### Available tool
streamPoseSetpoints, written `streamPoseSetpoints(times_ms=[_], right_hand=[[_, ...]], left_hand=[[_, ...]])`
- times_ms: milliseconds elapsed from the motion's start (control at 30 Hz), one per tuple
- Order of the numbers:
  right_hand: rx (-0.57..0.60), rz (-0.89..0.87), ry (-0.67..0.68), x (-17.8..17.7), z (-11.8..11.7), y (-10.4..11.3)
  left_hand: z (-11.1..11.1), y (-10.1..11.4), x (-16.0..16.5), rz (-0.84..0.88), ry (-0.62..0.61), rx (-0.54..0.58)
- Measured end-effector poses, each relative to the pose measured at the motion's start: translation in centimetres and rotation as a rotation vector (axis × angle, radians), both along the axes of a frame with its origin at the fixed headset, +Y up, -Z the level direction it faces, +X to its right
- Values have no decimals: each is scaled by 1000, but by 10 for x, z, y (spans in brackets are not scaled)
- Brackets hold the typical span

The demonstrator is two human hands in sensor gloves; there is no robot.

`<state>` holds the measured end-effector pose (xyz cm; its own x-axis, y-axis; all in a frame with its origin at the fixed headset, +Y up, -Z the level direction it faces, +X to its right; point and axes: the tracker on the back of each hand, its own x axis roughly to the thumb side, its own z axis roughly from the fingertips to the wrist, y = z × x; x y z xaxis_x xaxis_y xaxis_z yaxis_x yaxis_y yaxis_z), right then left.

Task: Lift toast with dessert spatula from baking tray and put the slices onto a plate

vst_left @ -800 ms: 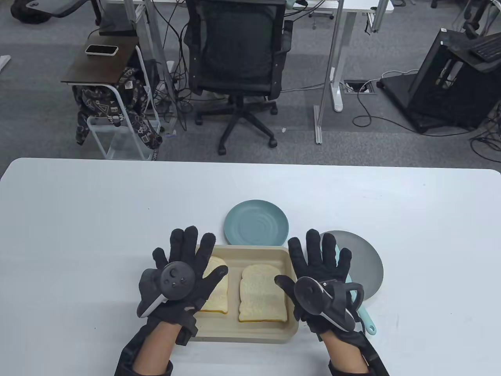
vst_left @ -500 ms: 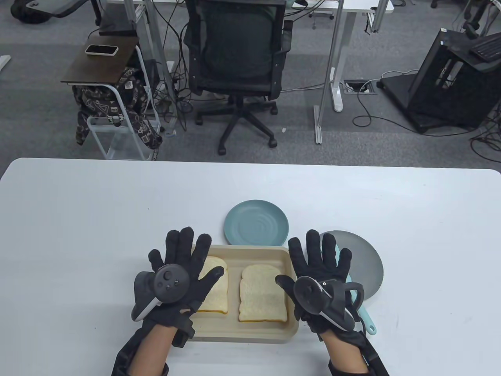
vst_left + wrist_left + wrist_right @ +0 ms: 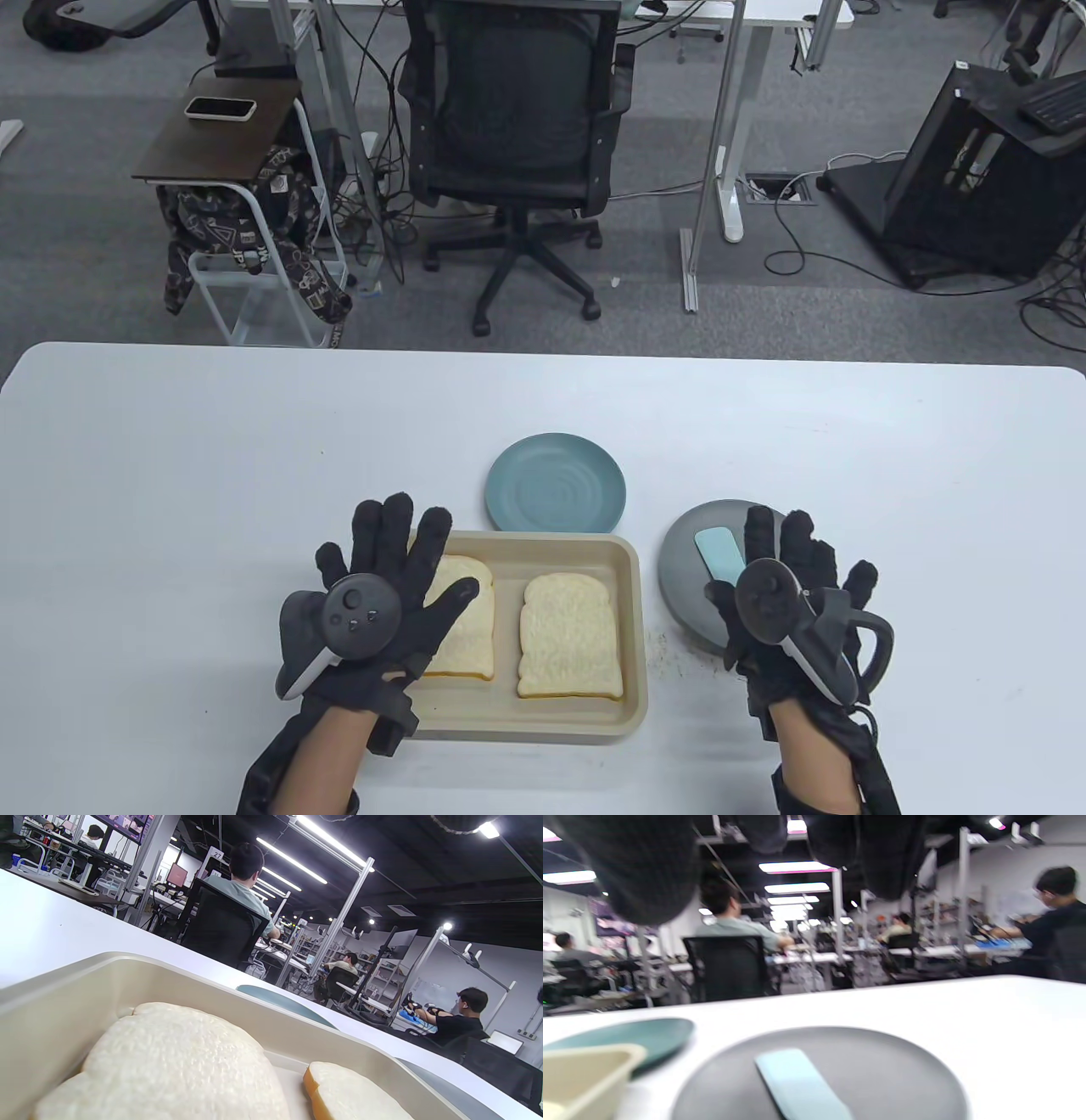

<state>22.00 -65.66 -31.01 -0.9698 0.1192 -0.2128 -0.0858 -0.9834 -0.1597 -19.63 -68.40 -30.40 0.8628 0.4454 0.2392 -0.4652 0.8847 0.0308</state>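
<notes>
Two toast slices lie in a beige baking tray (image 3: 543, 545): the left slice (image 3: 462, 624) is partly under my left hand (image 3: 386, 556), the right slice (image 3: 570, 637) lies uncovered. My left hand hovers open, fingers spread, over the tray's left end. A pale blue dessert spatula (image 3: 719, 553) rests blade-up on a grey plate (image 3: 683, 564) to the tray's right. My right hand (image 3: 789, 552) hovers open over the plate's right side and hides the spatula's handle. In the right wrist view the spatula blade (image 3: 801, 1086) lies on the grey plate (image 3: 891, 1077).
A teal plate (image 3: 556, 484) sits just behind the tray. Beyond the white table's (image 3: 170, 475) far edge stand a black office chair (image 3: 513, 119) and desk legs. Crumbs dot the table between tray and grey plate.
My right hand has moved right, from the tray's right edge to over the grey plate, uncovering the spatula blade. My left hand has drifted slightly left and toward me.
</notes>
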Motion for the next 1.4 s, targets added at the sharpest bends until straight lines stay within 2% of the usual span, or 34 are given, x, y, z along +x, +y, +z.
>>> streamPoseSetpoints(times_ms=[100, 167, 300, 500, 700, 800, 1033, 1167, 1267, 1400], right_hand=[[-212, -37, -88, 14, -1, -11], [-296, -6, -113, 20, 2, -21], [-401, 27, -138, 25, 7, -38], [-472, 44, -144, 25, 8, -67], [-452, 49, -147, 18, 4, -78], [-480, 13, -129, 17, 5, -80], [-498, -45, -122, 15, 9, -75], [-422, -90, -196, 20, 13, -68], [-405, -137, -206, 23, 15, -62], [-320, -178, -204, 25, 16, -56]], left_hand=[[0, 0, -1, 9, 0, -1], [0, 0, -2, 16, -1, -4], [0, 0, -1, 25, -8, -10], [0, -1, -1, 36, -18, -16], [0, -2, 1, 27, -25, -21], [0, -3, 1, 34, -27, -24], [1, -2, -3, 48, -21, -21], [2, 0, -5, 57, -17, -14], [3, 2, -7, 63, -14, -10], [3, 2, -9, 70, -9, -4]])
